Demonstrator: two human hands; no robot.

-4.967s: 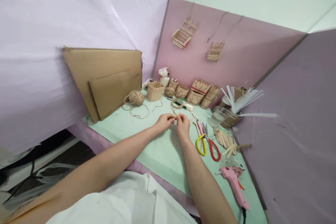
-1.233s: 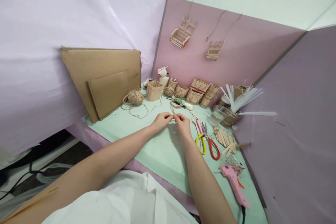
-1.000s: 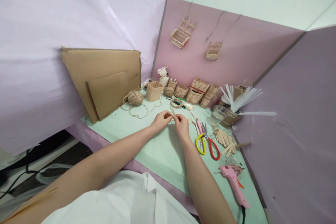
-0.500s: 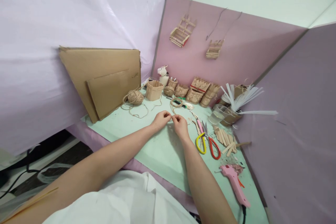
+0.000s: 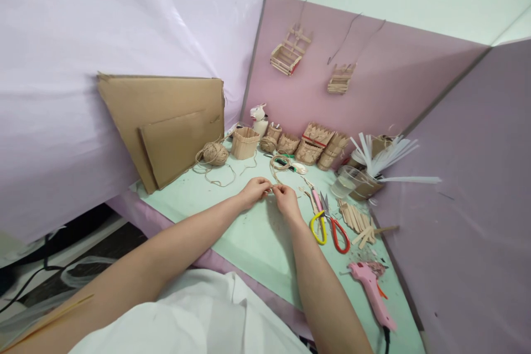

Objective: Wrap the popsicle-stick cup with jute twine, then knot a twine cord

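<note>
My left hand and my right hand meet above the middle of the pale green table, each with its fingers pinched. Between the fingertips runs a short piece of twine, mostly hidden by the fingers. A loose coil of twine lies just beyond the hands, its strand leading toward them. Right of my right hand are scissors with one yellow and one red handle, lying beside a pink-handled tool. A ball of twine rests to the left, near a wooden-stick cup.
Cardboard sheets lean at the left. Several stick-made containers line the back. At the right stand a clear plastic cup and white glue sticks, with wooden sticks and a pink glue gun nearer.
Both hands stay together in nearly the same place. The left fingers have shifted slightly and a bit more twine shows between the fingertips. The view has moved a little.
</note>
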